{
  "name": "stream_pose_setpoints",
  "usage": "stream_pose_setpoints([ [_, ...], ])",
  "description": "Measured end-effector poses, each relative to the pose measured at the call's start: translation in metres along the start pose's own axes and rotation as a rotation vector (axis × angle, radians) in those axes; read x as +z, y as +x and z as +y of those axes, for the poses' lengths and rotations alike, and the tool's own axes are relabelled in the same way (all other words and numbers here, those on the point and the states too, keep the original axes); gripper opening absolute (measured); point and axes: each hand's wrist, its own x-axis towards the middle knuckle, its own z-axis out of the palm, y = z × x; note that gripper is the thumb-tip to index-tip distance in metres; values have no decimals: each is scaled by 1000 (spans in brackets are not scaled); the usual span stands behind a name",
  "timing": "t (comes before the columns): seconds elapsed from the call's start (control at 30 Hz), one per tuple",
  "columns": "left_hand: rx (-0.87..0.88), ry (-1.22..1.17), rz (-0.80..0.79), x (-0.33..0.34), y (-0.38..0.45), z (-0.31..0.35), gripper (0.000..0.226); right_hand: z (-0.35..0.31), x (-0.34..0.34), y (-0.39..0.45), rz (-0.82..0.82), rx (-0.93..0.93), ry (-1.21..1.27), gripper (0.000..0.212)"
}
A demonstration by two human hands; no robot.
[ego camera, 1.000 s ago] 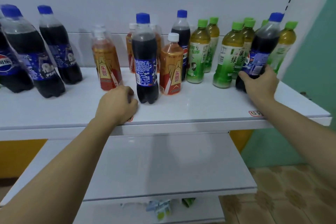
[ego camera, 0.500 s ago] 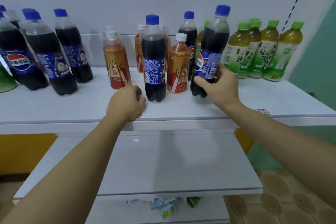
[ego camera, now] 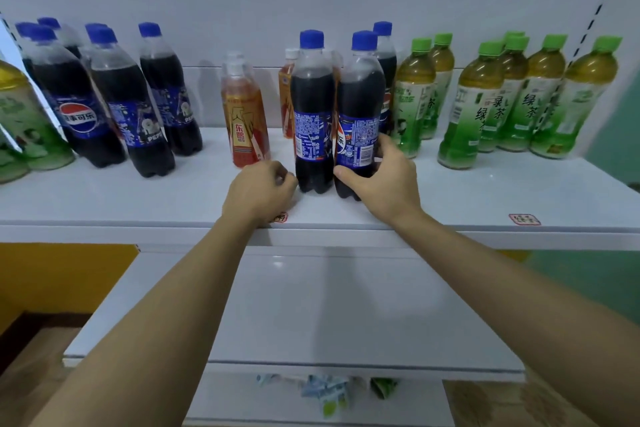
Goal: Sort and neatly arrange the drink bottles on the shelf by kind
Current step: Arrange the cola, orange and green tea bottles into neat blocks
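Observation:
My right hand (ego camera: 384,180) grips the lower part of a dark cola bottle (ego camera: 360,104) with a blue cap, standing upright on the white shelf (ego camera: 138,198) right beside a second cola bottle (ego camera: 313,107). My left hand (ego camera: 259,189) rests curled on the shelf just left of that second bottle, fingers closed, holding nothing. A third cola bottle (ego camera: 386,55) stands behind them. Orange drink bottles (ego camera: 244,114) stand left of and behind the pair. Several cola bottles (ego camera: 124,97) are grouped at the left, several green tea bottles (ego camera: 519,97) at the right.
Green tea bottles (ego camera: 20,121) also stand at the far left edge. Small red labels (ego camera: 524,219) are stuck on the shelf's front edge. A lower white shelf (ego camera: 311,308) juts out below, with crumpled wrappers (ego camera: 325,392) under it.
My right hand carried the cola bottle from the green tea group on the right leftward and set it beside the front cola bottle. My left hand stayed curled on the shelf.

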Motion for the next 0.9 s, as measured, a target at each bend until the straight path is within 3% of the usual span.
stream_pose_setpoints([
  [0.13,80,11,72,-2,-12,4,34,2,5,-3,-29,2,38,82],
  [0.27,409,15,374,-6,-44,12,35,1,2,-6,-14,36,137,94],
  [0.33,570,-47,434,-2,-58,23,33,0,-3,-9,83,12,192,83],
  [0.47,744,-100,325,17,-67,60,31,5,-20,-19,218,-28,292,41],
  [0.6,836,-98,241,43,-63,109,32,32,-70,-18,160,-124,118,33],
  [0.73,761,-121,102,76,-49,159,36,74,-148,2,135,-127,-55,26],
  [0.9,594,-19,-95,115,-11,210,19,136,-234,46,60,-29,-192,25],
])
